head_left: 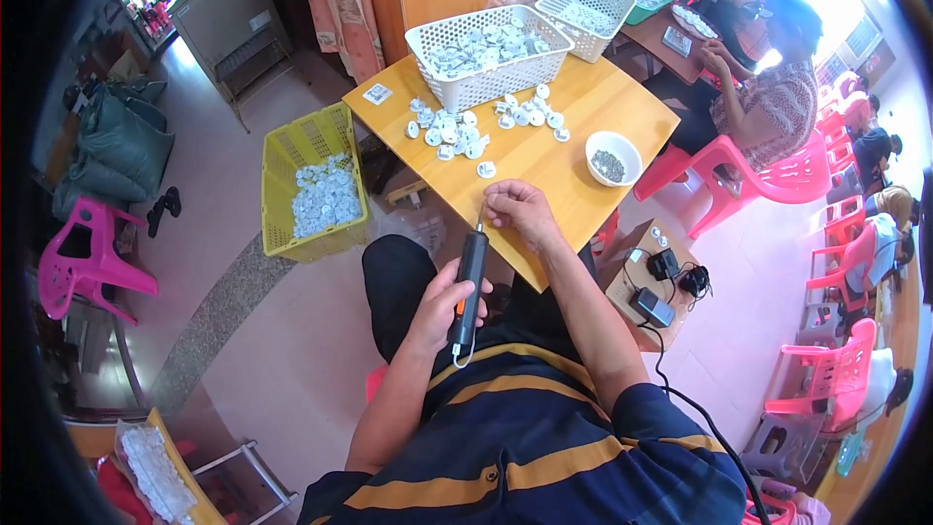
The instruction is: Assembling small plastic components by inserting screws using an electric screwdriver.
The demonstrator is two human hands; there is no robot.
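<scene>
My left hand (442, 306) is wrapped round a black electric screwdriver (472, 267) with an orange switch, its bit pointing away from me. At the bit's tip, over the table's near edge, my right hand (520, 212) has its fingers pinched together. Whatever is between those fingers is too small to make out. Just beyond them a single round white plastic part (486, 169) lies on the yellow wooden table (573, 219). Loose piles of similar parts (452, 134) are farther back. To the right stands a white bowl (633, 154) of small metal pieces that look like screws.
A white basket (452, 90) of parts stands at the table's back. On the floor to the left is a yellow crate (279, 190) holding more. A cardboard box (627, 282) with black adapters is at right, near a seated person (768, 112). A black cable runs past my right arm.
</scene>
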